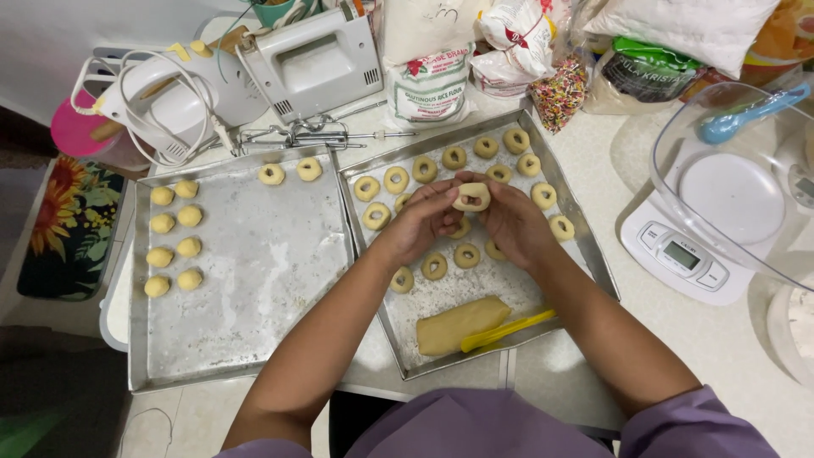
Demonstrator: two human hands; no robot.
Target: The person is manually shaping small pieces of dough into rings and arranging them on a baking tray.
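- Looking down from the head camera, both hands meet just above the middle of the frame: the left hand (pixel 421 222) and the right hand (pixel 507 222) pinch one dough ring (pixel 471 197) between their fingertips, thumbs tucked under it. Neither hand is spread flat; both are curled in around that one piece.
- The ring hangs a little above the right tray (pixel 585 246), over the rows of finished rings (pixel 424 169) that fill its upper half.
- Handling-wise, I'd say this thing is super light and really soft. It looks like raw dough, so it'll dent or stretch out of round if squeezed. Probably a bit tacky too, which would explain the floury dusting on the trays.
- Best hold, in my opinion, is what's going on here: fingertips on opposite sides of the outer edge, light pressure, support from below. Hooking it by the hole looks like a good way to tear it.
- At the bottom of the same tray sits a dough slab (pixel 460 324) with a yellow scraper (pixel 507 330) lying against it.
- The left tray (pixel 254 254), centre left of the frame, is mostly bare, with plain dough balls (pixel 173 237) down its left side and two more rings at its top edge.
- Upper left: two hand mixers (pixel 246 76) with loose beaters (pixel 314 134). Top centre: flour bags (pixel 429 80) and a pack of sprinkles (pixel 559 93). Right edge: a kitchen scale (pixel 678 254) with a clear bowl (pixel 746 170) over it.
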